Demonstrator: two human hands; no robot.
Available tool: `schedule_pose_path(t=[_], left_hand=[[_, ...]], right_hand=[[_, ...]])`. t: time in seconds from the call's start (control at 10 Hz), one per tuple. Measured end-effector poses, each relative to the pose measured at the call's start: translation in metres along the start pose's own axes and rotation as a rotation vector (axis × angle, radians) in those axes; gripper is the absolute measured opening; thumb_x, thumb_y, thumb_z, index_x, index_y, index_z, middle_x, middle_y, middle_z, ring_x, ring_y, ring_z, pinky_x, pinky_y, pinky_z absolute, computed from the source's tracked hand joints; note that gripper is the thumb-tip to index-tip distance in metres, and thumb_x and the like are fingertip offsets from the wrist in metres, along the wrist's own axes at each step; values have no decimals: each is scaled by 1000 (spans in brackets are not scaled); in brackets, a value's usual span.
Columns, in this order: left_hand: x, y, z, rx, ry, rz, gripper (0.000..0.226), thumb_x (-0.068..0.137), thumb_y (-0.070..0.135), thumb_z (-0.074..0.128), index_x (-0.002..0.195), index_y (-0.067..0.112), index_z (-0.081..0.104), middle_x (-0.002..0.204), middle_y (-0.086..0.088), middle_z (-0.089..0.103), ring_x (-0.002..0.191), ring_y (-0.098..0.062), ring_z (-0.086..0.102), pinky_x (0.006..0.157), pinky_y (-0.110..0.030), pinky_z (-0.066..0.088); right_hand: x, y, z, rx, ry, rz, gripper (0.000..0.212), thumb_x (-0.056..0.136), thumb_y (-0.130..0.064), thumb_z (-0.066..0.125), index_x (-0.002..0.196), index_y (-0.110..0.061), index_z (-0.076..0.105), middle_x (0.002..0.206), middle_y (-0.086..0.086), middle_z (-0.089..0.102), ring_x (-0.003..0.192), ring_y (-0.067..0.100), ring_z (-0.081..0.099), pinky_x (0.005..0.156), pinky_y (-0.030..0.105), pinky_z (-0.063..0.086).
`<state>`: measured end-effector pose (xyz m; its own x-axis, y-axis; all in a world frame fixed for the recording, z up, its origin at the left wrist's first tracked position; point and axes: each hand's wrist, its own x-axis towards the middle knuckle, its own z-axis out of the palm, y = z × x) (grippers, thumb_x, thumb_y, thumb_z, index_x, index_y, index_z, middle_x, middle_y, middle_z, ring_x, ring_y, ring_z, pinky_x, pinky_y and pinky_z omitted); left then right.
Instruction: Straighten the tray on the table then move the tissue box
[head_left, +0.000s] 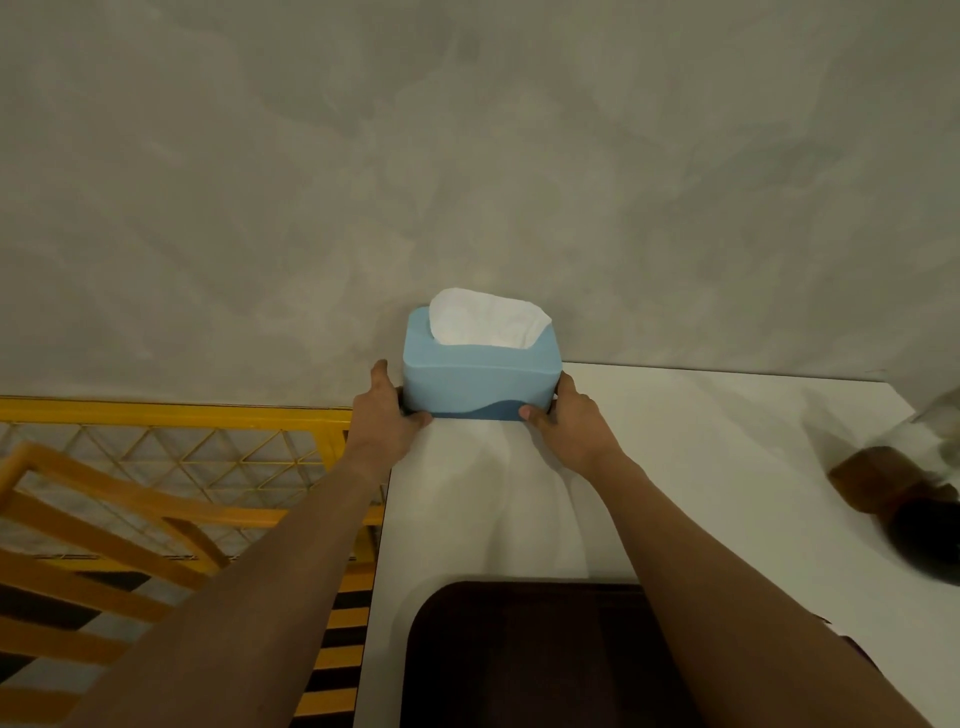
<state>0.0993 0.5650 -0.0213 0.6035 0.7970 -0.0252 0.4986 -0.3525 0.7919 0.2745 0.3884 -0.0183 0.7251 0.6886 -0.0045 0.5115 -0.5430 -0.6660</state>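
A light blue tissue box (480, 376) with a white tissue sticking out of its top stands at the far left corner of the white table (701, 467), against the grey wall. My left hand (387, 415) grips its left end and my right hand (569, 426) grips its right end, thumbs on the front lower edge. A dark brown tray (530, 654) lies on the table near the front edge, below my arms; my right forearm covers part of it.
A yellow wire-mesh barrier (171, 447) and orange wooden slats (93, 525) stand to the left of the table. A blurred dark brown object (904, 509) with something glassy above it sits at the table's right edge.
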Motion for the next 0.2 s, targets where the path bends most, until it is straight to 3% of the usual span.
schedule_pose_path(t=[0.2], left_hand=[[0,3,0,25,-56,-1,99,87,16,76,158,3,9,131,-23,63,121,-40,58,96,-42,47]], right_hand=[[1,-5,-6,24,-56,18,61,96,-35,69,143,-11,40,134,11,61,117,31,59,84,29,40]])
